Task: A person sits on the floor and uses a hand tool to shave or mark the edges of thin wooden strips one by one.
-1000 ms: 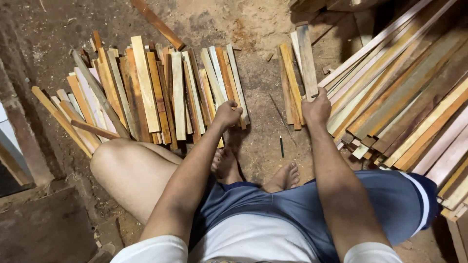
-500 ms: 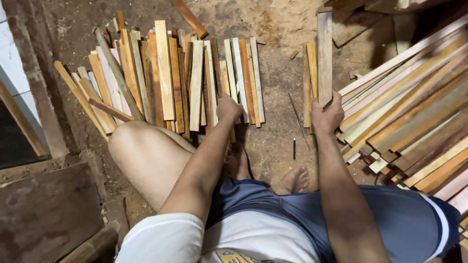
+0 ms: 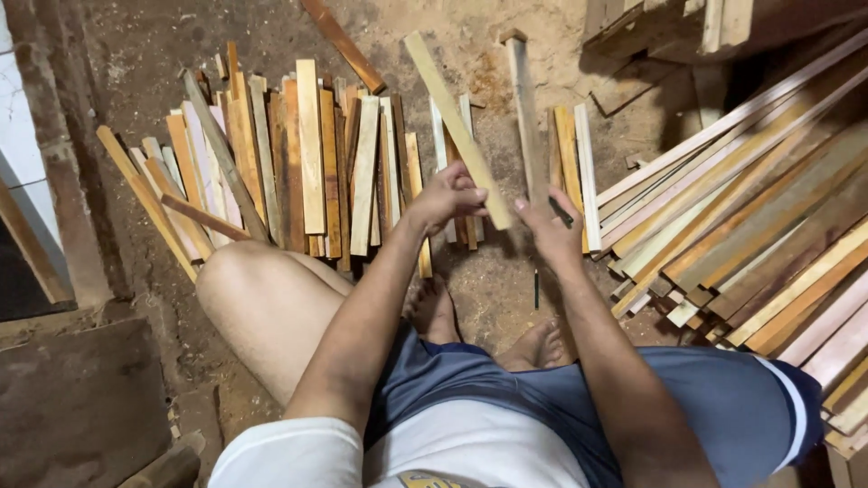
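Dirt floor (image 3: 271,18), dusty with sawdust; person seated on it. Flat wooden slats lie in a short pile (image 3: 298,163) ahead and a long stack (image 3: 750,208) at right. Left hand (image 3: 448,197) grips a pale slat (image 3: 452,122), long axis up-left. Right hand (image 3: 553,230) closed on a second slat (image 3: 526,117), pointing away.

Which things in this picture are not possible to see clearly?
- Head view: lower end of the pale strip, hidden inside the left hand.
- Head view: how the right hand grips the grey strip; its palm faces away.
- Head view: the long planks, cut off by the right edge.
- Head view: the feet, partly behind the arms.
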